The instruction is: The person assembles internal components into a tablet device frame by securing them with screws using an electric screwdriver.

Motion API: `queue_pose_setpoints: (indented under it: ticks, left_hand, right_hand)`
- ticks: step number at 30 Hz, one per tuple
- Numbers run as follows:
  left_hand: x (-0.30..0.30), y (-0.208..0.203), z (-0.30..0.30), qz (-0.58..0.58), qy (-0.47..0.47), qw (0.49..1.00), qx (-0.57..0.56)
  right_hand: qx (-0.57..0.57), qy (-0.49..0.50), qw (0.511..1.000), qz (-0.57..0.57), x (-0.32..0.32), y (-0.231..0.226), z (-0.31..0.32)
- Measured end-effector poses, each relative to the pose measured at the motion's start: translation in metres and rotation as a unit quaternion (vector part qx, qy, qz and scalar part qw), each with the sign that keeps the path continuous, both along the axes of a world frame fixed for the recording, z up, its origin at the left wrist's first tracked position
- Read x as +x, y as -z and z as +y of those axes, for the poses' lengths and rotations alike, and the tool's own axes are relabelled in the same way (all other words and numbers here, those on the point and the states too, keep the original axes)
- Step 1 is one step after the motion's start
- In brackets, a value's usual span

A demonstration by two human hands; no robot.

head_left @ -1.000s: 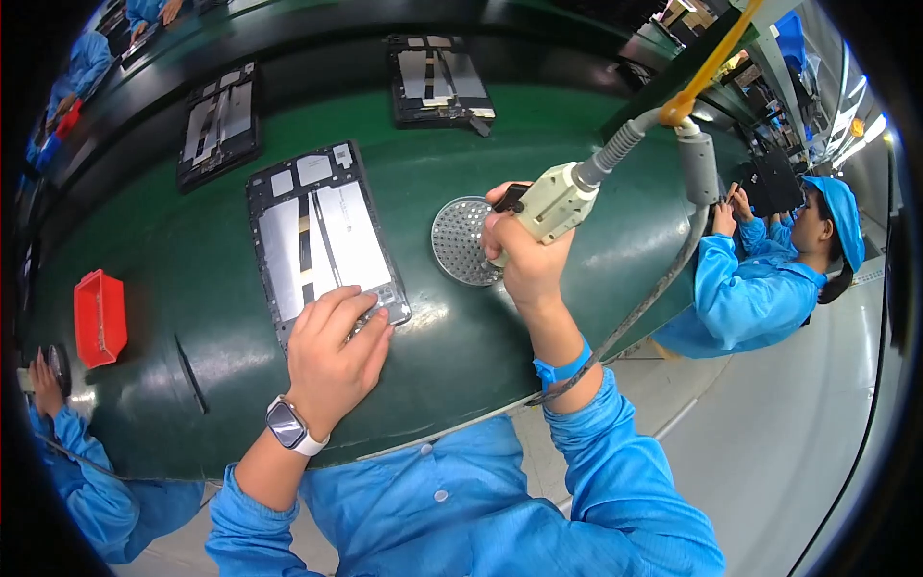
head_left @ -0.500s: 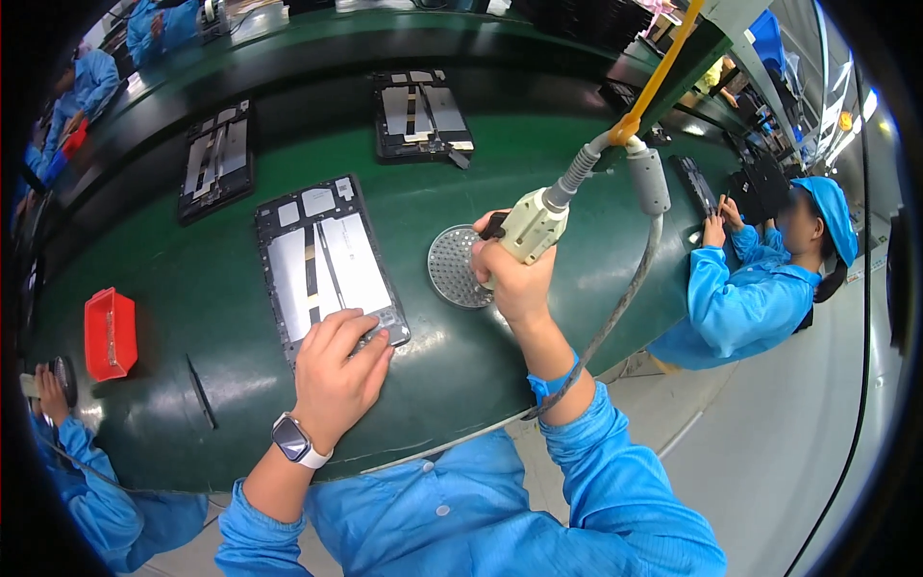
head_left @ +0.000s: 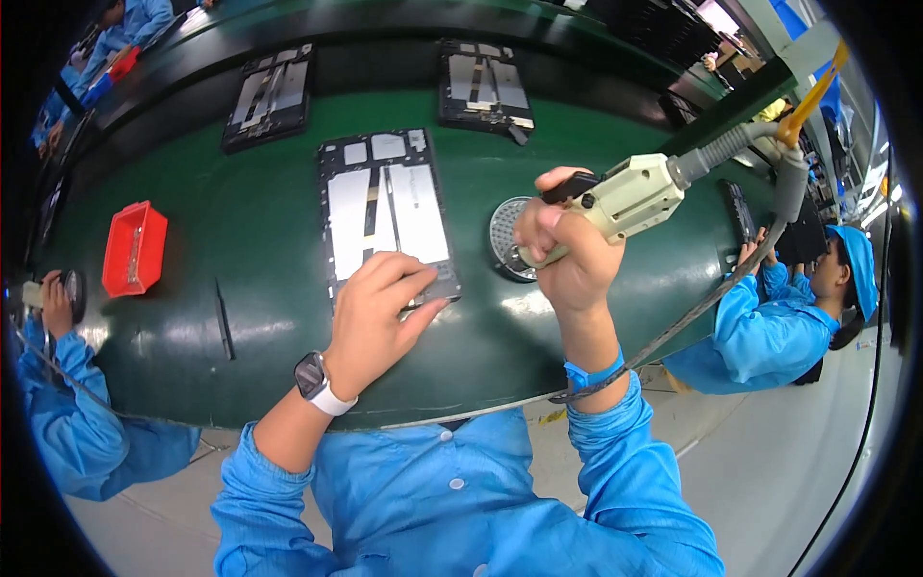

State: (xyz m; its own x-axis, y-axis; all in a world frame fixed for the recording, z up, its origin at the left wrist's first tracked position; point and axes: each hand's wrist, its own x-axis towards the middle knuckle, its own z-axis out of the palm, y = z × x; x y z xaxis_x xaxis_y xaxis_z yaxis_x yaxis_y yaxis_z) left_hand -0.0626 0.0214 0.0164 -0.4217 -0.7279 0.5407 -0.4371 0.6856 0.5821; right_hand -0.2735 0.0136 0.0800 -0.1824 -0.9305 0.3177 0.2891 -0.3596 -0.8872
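A tablet [head_left: 423, 212] with its back cover off lies on the green bench, showing a silver battery and dark ribbon cables. My left hand [head_left: 383, 298] lies over its lower end, fingers spread on the frame and thumb at the lower right corner. My right hand [head_left: 582, 245] is wrapped round a cream electric screwdriver [head_left: 635, 197], which slants up to the right; its tip is hidden by my fingers. Just beyond that hand sits a round metal screw tray [head_left: 505, 223] with many small holes, partly covered by the fingers.
Two more opened tablets, one far left [head_left: 272, 96] and one far right [head_left: 486, 87], lie behind. A red bin [head_left: 135, 248] and dark tweezers [head_left: 223, 322] are at left. A grey cable [head_left: 707, 306] hangs by my right forearm. Co-workers sit at both sides, one person [head_left: 769, 322] at right.
The whole view has shifted, moving the bench things up and right. My right hand has tilted the electric screwdriver further over to the right. My left hand stays on the tablet.
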Motion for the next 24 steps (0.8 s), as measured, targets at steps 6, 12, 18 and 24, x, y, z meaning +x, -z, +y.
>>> queue_pose_setpoints:
  ticks: [6,12,18,24]
  left_hand:
    - [0.009,0.002,-0.003,0.061,0.035,0.992,0.109]
    - [0.009,0.001,-0.002,0.092,0.021,0.988,0.121]
    - [0.006,0.003,-0.004,0.097,0.021,0.989,0.111]
    - [0.004,0.005,-0.005,0.102,0.029,0.990,0.098]
  right_hand:
    - [0.031,-0.107,0.993,-0.032,0.054,0.004,0.008]
    - [0.038,-0.123,0.991,-0.025,0.065,0.004,0.009]
    - [0.044,-0.134,0.990,-0.017,0.061,0.004,0.008]
    - [0.005,-0.190,0.978,-0.085,0.055,0.012,0.007]
